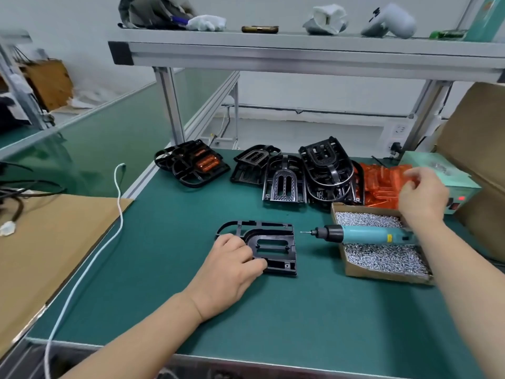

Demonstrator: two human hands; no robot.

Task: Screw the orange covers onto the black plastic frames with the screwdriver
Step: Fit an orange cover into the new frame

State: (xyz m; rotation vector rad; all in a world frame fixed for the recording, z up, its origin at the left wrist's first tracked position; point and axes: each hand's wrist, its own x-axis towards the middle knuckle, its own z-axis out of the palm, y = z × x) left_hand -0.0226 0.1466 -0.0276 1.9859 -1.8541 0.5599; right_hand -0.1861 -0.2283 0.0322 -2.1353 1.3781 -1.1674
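A black plastic frame (276,247) steadied on the bench (177,269)
It is gripped by the left hand (232,266); whether the right hand (420,198), blurred over the orange covers (379,184), holds anything cannot be told

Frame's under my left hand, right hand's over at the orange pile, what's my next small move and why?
Probably lift one cover from the orange covers with the right hand and carry it to the black frame that the left hand holds. That frame has no cover yet, and the screwdriver lies unused across the screw box.
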